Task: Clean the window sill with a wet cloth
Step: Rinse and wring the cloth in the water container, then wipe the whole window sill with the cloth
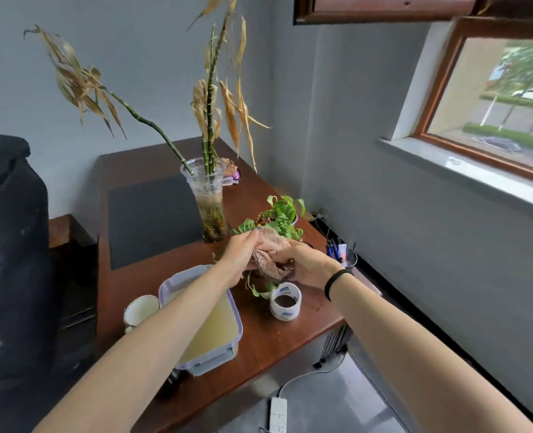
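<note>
Both hands meet above the desk [128, 295] and hold one bunched pinkish cloth [271, 248] between them. The left hand [240, 257] grips its left end, fingers curled round the fabric. The right hand [305, 267] pinches the lower right part, with a black band [337, 281] on that wrist. The cloth hangs just in front of a small green plant [282, 214], above a tape roll [285, 301] and beside a tub [239, 320] of cloudy water. A mug [140, 310] stands left of the tub. Behind, a glass vase [210, 201] holds bamboo stalks with dry leaves. The sill [465, 173] lies well apart, up to the right, under a wood-framed window.
</note>
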A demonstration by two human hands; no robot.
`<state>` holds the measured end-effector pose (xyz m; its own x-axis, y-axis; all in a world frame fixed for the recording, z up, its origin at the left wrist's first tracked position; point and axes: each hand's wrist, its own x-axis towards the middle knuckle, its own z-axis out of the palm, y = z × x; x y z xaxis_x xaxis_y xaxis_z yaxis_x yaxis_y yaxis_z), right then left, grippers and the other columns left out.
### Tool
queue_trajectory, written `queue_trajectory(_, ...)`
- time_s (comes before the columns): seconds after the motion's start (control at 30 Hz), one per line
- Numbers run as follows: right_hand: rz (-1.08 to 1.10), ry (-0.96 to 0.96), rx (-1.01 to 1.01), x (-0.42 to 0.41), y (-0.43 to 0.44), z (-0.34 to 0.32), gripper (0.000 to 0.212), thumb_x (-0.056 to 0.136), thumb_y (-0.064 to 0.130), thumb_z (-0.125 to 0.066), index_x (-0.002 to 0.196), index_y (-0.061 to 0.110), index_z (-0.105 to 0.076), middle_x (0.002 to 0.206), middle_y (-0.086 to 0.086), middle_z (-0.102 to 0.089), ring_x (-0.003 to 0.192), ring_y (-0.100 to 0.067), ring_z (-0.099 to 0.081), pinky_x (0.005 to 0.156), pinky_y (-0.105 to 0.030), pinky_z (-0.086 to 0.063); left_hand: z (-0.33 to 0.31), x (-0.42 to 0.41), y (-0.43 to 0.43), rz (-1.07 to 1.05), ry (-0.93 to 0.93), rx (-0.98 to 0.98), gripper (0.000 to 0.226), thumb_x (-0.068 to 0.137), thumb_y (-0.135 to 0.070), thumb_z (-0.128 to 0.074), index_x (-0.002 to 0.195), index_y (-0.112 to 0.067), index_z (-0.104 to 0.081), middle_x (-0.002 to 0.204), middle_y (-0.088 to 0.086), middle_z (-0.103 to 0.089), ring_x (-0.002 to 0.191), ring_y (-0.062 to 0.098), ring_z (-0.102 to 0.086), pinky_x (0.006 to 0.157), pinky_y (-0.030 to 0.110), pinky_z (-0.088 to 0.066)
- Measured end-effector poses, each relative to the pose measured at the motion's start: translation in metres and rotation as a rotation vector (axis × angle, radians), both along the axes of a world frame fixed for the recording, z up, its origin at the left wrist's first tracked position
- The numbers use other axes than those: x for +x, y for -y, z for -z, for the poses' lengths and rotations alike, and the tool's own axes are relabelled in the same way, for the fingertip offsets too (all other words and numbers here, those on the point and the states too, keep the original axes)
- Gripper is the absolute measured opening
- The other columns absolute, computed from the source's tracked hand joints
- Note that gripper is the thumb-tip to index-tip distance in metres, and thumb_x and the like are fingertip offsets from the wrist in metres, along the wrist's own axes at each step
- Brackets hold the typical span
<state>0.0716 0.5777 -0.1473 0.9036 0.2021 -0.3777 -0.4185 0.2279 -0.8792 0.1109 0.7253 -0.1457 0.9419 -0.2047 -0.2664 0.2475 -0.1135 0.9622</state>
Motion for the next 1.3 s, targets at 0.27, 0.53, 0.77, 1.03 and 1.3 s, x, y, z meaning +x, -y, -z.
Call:
queue_trajectory(0.27, 0.283, 0.034, -0.157, -0.055, 0.048, -0.004, 0.013, 0.084, 0.015, -0.071, 0.079, 0.014, -0.059, 0.080, -0.003, -0.061, 0.076, -0.015, -0.060, 0.066, -0.029, -0.055, -0.013, -0.016, 0.047, 0.299, -0.019, 0.066, 0.033, 0.099, -0.040, -0.043, 0.108, -0.015, -0.063, 0.113, 0.007, -0.066, 0.105, 0.022, -0.061, 0.096, 0.040, -0.047)
queue_trajectory(0.53, 0.766, 0.143, -0.575, -0.133, 0.064, 0.004, 0.015, 0.087, 0.016, -0.064, 0.077, 0.010, -0.056, 0.075, -0.005, -0.057, 0.068, -0.015, -0.052, 0.062, -0.026, -0.045, -0.004, -0.071, 0.077, 0.691, -0.003, -0.063, 0.025, 0.099, -0.025, -0.047, 0.106, -0.011, -0.066, 0.098, 0.003, -0.071, 0.093, 0.016, -0.067, 0.078, 0.025, -0.054)
queue_trajectory(0.77, 0.836, 0.111, -0.726, -0.218, 0.092, 0.007, 0.017, 0.087, 0.028, -0.066, 0.083, 0.013, -0.058, 0.092, -0.008, -0.064, 0.081, -0.018, -0.060, 0.075, -0.037, -0.052, -0.009, -0.131, 0.124, 0.859, -0.061, -0.134, 0.016, 0.092, 0.000, -0.053, 0.104, -0.001, -0.062, 0.085, 0.008, -0.066, 0.067, 0.009, -0.067, 0.058, 0.020, -0.052)
queue_trajectory(1.03, 0.691, -0.032, -0.477, -0.303, 0.121, 0.004, 0.012, 0.087, 0.015, -0.067, 0.083, 0.004, -0.063, 0.063, 0.003, -0.065, 0.051, -0.004, -0.061, 0.047, -0.014, -0.045, 0.002, -0.158, 0.197, 0.891, 0.057, 0.082, 0.013, 0.093, -0.008, -0.054, 0.081, -0.013, -0.057, 0.079, 0.005, -0.058, 0.074, 0.018, -0.057, 0.073, 0.038, -0.051)
queue_trajectory(1.3, 0.921, -0.251, -0.544, -0.402, 0.215, 0.041, 0.017, 0.081, 0.006, -0.069, 0.097, 0.000, -0.070, 0.078, -0.003, -0.059, 0.068, -0.013, -0.049, 0.049, -0.014, -0.037, 0.007, -0.199, 0.285, 0.930, 0.062, 0.069, 0.033, 0.087, 0.011, -0.047, 0.084, -0.016, -0.065, 0.080, 0.000, -0.065, 0.076, 0.015, -0.059, 0.075, 0.035, -0.051)
